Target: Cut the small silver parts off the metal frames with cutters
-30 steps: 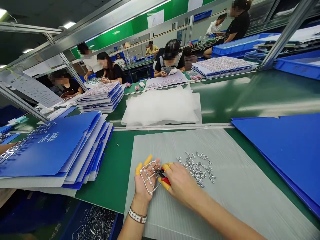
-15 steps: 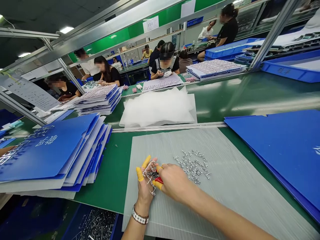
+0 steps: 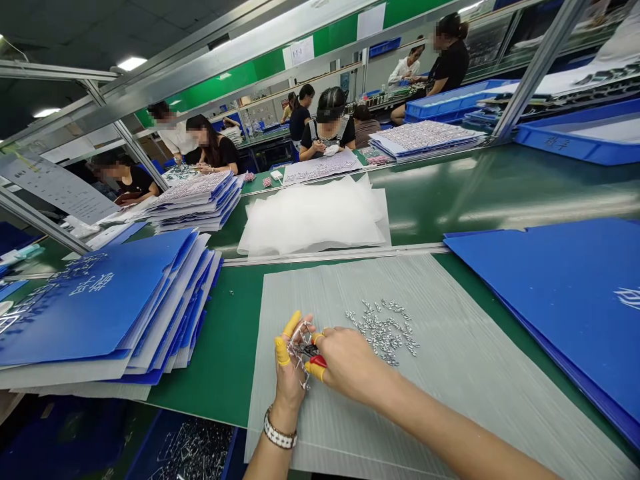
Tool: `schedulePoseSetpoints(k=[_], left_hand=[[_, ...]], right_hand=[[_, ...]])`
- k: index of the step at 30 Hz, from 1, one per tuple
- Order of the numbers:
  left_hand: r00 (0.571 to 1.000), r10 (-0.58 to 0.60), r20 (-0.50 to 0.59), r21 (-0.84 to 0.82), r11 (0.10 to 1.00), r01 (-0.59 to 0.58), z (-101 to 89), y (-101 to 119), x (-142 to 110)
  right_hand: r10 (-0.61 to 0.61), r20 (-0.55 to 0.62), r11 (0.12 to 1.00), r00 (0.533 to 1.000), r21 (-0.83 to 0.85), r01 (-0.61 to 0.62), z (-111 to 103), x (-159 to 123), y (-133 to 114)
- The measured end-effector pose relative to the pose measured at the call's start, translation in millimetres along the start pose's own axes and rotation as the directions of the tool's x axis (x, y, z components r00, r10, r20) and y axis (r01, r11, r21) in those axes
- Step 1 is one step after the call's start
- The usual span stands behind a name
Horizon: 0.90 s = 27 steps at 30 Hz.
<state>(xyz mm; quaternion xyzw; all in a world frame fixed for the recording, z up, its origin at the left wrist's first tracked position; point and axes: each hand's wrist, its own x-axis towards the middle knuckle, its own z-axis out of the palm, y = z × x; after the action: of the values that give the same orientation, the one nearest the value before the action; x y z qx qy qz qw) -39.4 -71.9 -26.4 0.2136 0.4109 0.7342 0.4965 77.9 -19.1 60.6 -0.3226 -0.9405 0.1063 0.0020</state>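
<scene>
1. The left hand (image 3: 290,373) and right hand (image 3: 350,365) are together, almost touching, above a gray ribbed plastic sheet (image 3: 450,400). The sheet seems to give them a smooth, separate surface to work over.
2. The left hand is clamped on a small metal frame (image 3: 299,353), pinching it off the sheet between thumb and fingers. This grip appears to steady the frame and leave its edge open to the tool.
3. The right hand is closed around small red-handled pliers (image 3: 318,361), whose tips meet the frame. Fingers hide most of the handles.
4. Yellow finger cots (image 3: 283,350) cover several fingertips, probably to protect the skin from sharp metal.
5. A loose pile of small metal pieces (image 3: 383,332) lies on the sheet just beyond the right hand, placed within easy reach.
6. A blue bin (image 3: 193,447) below the near edge of the green desk (image 3: 225,347) holds a tangle of metal parts.
7. A stack of blue folders (image 3: 110,307) sits left of the sheet, a large blue board (image 3: 550,293) lies to its right, and white foam sheets (image 3: 313,220) lie beyond it.
8. Co-workers (image 3: 327,127) sit at the desks farther off, near a blue crate (image 3: 570,140).
</scene>
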Motion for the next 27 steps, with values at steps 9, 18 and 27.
schedulePoseSetpoints(k=[9,18,27], left_hand=[[1.0,-0.017,-0.01,0.014,1.0,0.018,0.2,-0.3,0.9],[0.999,-0.039,0.003,-0.099,0.994,0.039,4.4,6.3,-0.9],[0.998,-0.043,0.042,-0.093,0.995,0.047,7.4,5.5,-4.2]], right_hand=[[-0.022,-0.029,0.999,0.999,-0.048,0.021,3.6,1.9,-0.2],[0.038,-0.068,0.994,0.997,-0.101,-0.045,1.3,0.3,14.3],[0.06,-0.062,0.995,0.996,-0.07,-0.065,4.6,2.9,18.8]])
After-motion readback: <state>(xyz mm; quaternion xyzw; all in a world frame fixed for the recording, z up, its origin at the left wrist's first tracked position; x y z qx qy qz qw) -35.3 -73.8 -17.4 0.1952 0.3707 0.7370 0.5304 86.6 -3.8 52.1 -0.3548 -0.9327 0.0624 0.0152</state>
